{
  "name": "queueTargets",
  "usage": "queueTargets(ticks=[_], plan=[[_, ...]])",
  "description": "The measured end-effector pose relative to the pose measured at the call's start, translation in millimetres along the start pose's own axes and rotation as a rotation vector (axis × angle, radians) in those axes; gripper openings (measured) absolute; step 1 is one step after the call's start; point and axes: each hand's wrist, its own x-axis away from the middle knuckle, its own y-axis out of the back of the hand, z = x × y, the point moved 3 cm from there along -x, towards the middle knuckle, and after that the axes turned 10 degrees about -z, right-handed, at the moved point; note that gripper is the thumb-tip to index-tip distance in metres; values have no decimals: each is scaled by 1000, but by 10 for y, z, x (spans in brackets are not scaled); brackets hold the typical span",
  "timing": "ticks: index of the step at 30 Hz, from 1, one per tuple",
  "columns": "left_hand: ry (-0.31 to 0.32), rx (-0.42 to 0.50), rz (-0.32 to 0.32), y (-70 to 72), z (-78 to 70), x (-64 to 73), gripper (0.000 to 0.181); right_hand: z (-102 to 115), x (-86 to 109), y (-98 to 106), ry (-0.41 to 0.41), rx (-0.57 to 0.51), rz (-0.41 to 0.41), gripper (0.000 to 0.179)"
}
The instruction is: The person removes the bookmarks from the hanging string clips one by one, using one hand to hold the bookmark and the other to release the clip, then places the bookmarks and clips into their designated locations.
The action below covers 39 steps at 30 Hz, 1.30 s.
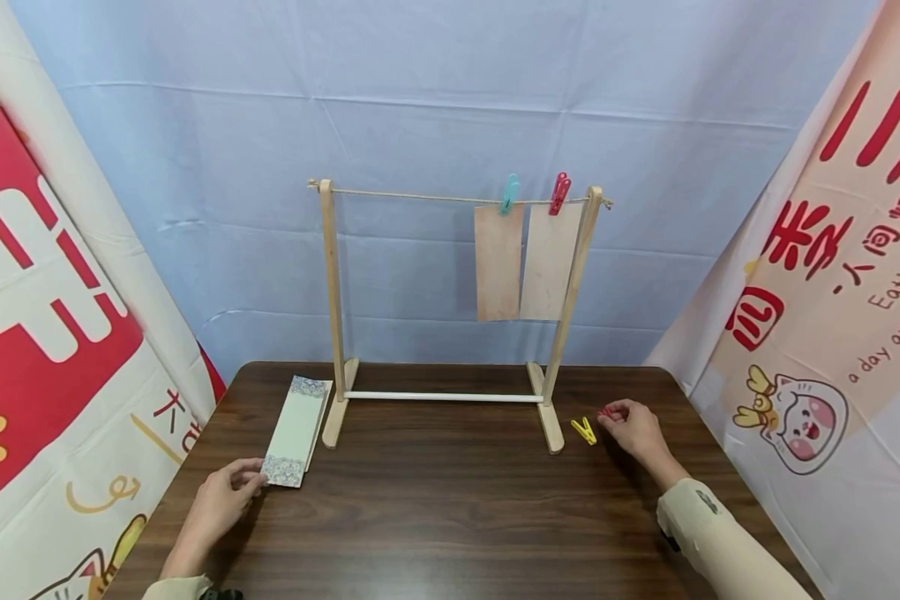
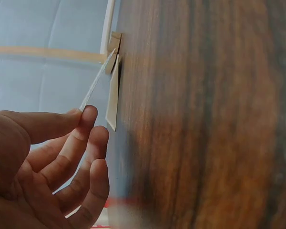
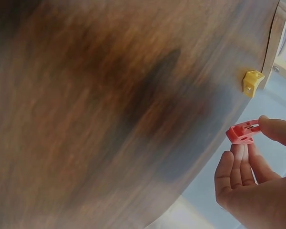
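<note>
Clothespins first, and the count is four: a teal one (image 1: 508,194) and a red one (image 1: 559,193) clipped on the string of the wooden rack (image 1: 332,308), a yellow peg (image 1: 584,430) lying on the dark table (image 1: 450,517) just right of the rack's right foot, and a red peg (image 1: 607,411) pinched in the right hand (image 1: 636,431). Two tan sheets (image 1: 498,263) hang side by side under the two clipped pegs, close to the rack's right post. Just left of the rack's left foot lies a small stack of pale cards (image 1: 297,429) with patterned ends; how many are in the stack I cannot tell.

Right hand now: it sits just right of the yellow peg, wrist low on the table, sleeve running back toward the near edge. The wrist view shows thumb and fingertips (image 3: 238,157) closed on the red peg (image 3: 243,132), holding it off the wood, with the yellow peg (image 3: 252,82) apart beyond it.

Left hand (image 1: 221,500): near and left of the rack's left foot, at the closest end of the cards. Its wrist view shows thumb and forefinger (image 2: 83,126) pinching the top card's (image 2: 97,81) corner, that end raised off the one beneath, other fingers loosely curled below.
</note>
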Motion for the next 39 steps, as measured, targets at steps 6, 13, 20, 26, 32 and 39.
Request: queueTargets(ticks=[6,13,20,26,32,39], plan=[[-1,-13,15,-28,34,-14,36,-30,-18,-15,-2,12,2,31],[7,2,30,-45,49,-28,37,-29,-35,-33,-16,6,21,30],[10,-21,42,-43,47,-38,38,-15,-46,-36,-19,14,25,28],[5,-40,40,-49,50,-52,37,-14,-40,-25,-23,18,28,27],[6,-54,46,-46,46,-57,37,-2,-35,-26,-35,20,30,27],[-14,-86,38,-42,43,-63,35,8,-47,-36,-23,18,18,26]])
